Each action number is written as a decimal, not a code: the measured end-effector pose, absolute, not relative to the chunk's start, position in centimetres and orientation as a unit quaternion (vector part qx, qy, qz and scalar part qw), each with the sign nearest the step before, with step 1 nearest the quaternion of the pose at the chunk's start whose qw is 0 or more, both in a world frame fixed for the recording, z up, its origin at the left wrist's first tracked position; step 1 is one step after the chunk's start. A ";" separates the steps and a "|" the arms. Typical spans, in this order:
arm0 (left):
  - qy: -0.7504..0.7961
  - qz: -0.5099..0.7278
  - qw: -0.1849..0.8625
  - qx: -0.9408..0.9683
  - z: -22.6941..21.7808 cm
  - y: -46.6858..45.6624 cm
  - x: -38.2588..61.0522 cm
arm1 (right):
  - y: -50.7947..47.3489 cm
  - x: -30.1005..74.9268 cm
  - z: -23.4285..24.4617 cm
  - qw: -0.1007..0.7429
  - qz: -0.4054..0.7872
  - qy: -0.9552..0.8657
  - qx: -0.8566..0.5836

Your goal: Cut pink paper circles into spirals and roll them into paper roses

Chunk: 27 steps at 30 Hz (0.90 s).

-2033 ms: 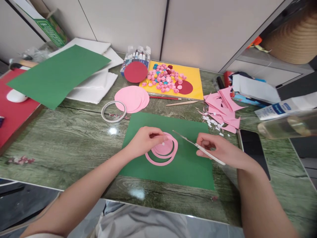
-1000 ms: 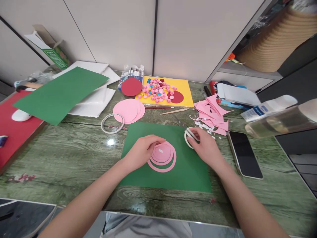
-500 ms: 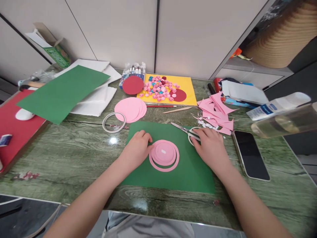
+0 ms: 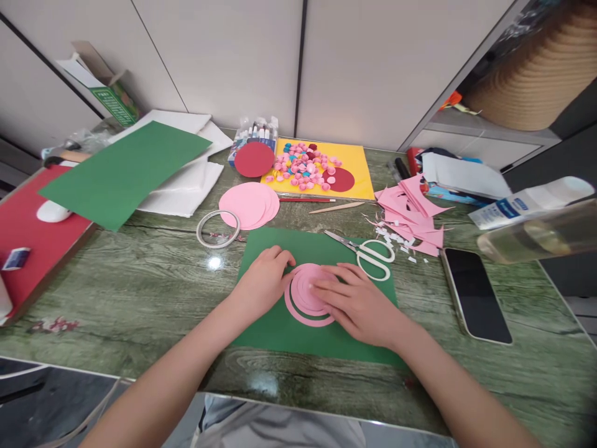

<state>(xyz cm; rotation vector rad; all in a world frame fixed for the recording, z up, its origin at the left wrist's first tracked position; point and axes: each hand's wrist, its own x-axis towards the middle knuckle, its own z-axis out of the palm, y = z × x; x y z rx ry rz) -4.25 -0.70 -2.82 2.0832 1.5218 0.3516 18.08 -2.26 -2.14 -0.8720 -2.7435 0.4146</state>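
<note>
Partly covers pink paper spiral (image 4: 302,291) on green paper sheet (image 4: 277,342) with spread, unclasped right hand (image 4: 358,303); touches spiral's left edge with curled left hand (image 4: 262,281), cannot tell if pinching. Has white-handled scissors (image 4: 358,247) at sheet's far right corner, 1 smartphone (image 4: 478,295) farther right.

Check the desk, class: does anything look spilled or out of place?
Yes: small white bits lie strewn loosely beside the pink scraps, near the scissors. They look spilled, being scattered rather than gathered.
</note>
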 end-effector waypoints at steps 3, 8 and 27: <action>0.560 0.139 0.263 0.773 -3.0 -0.8 -4.3 | -2.5 17.9 -2.2 0.119 0.141 -0.940 -0.286; 0.554 0.134 0.272 0.776 -3.1 -1.0 -4.2 | -2.5 18.2 -2.4 0.111 0.139 -0.944 -0.277; 0.591 0.106 0.165 0.782 -3.2 -1.4 -2.5 | -2.7 17.9 -2.9 0.109 0.140 -0.941 -0.287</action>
